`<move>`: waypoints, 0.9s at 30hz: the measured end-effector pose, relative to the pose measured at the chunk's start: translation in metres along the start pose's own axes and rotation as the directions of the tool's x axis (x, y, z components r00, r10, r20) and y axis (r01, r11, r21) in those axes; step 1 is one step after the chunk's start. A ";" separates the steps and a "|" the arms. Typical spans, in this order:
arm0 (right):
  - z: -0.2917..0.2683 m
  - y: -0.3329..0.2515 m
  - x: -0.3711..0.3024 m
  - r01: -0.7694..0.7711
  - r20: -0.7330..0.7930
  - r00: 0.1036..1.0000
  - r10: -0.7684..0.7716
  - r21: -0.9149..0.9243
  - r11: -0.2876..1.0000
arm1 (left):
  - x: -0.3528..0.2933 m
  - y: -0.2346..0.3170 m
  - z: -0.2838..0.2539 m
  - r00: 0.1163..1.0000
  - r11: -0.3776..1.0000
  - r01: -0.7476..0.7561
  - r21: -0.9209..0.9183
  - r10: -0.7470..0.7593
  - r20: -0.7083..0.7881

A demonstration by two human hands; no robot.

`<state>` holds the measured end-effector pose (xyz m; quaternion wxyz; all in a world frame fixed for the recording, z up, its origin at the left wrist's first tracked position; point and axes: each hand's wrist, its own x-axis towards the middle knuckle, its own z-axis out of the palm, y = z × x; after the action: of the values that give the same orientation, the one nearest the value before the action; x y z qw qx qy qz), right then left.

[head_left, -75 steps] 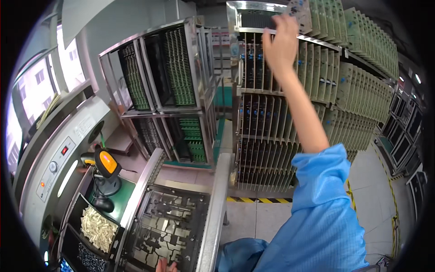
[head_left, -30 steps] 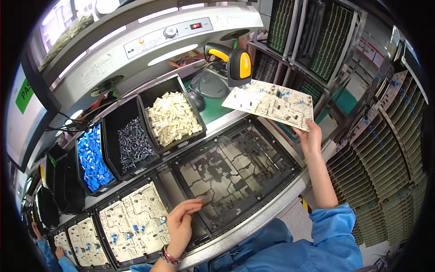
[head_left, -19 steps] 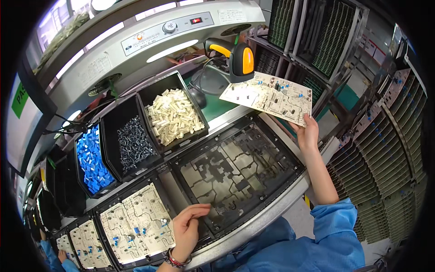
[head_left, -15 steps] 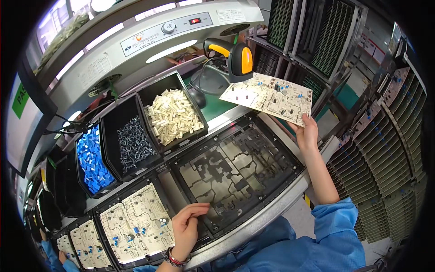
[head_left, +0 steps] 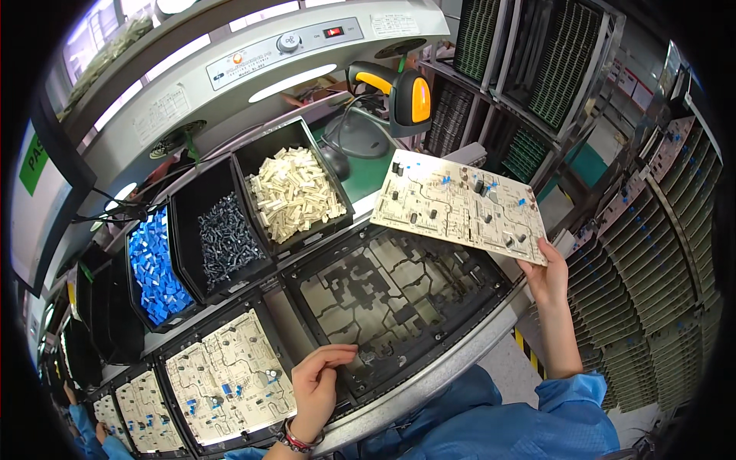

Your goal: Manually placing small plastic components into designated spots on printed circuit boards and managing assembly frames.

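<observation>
My right hand [head_left: 547,274] grips a cream circuit board [head_left: 452,201] by its near right corner, thumb on top. Small black and blue parts stand on the board's upper face. It is held tilted above the far edge of an open black carrier frame [head_left: 383,295], whose bed has cut-out shapes. My left hand [head_left: 320,383] rests on the near left edge of that frame, fingers loosely bent and nothing held. Just left of it, a second populated circuit board [head_left: 230,376] sits in another carrier.
Black bins hold blue parts [head_left: 157,268], dark small parts [head_left: 228,241] and cream connectors [head_left: 295,195]. A yellow-and-black scanner [head_left: 410,100] on a stand is behind the held board. Racks of boards [head_left: 652,284] fill the right side. Another person's hand [head_left: 101,433] shows far left.
My right hand has brought the circuit board nearer and down to the right, away from under the scanner and over the carrier frame. My left hand has stayed in place.
</observation>
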<state>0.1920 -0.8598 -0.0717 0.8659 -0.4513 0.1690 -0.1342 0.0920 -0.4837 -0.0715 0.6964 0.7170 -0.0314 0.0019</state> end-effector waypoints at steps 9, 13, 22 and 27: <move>-0.009 -0.004 -0.019 0.068 0.008 0.998 -0.068 -0.048 0.997 | 0.000 -0.003 0.000 1.000 1.000 -0.004 0.019 0.004 0.014; -0.011 -0.003 -0.019 0.073 0.015 0.997 -0.072 -0.039 0.997 | 0.001 -0.003 0.000 1.000 1.000 0.000 0.015 -0.001 0.013; -0.011 -0.001 -0.043 0.029 0.030 0.999 -0.029 0.001 1.000 | 0.003 -0.006 -0.001 0.985 0.984 0.074 -0.159 -0.047 0.165; 0.016 0.031 -0.113 -0.185 0.199 0.965 0.171 0.053 0.981 | 0.003 -0.003 0.011 0.922 0.895 0.225 -0.385 -0.068 0.381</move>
<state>0.0989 -0.7879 -0.0695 0.9023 -0.4140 0.1189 -0.0172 0.0948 -0.4952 -0.0751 0.8150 0.5382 -0.1026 -0.1888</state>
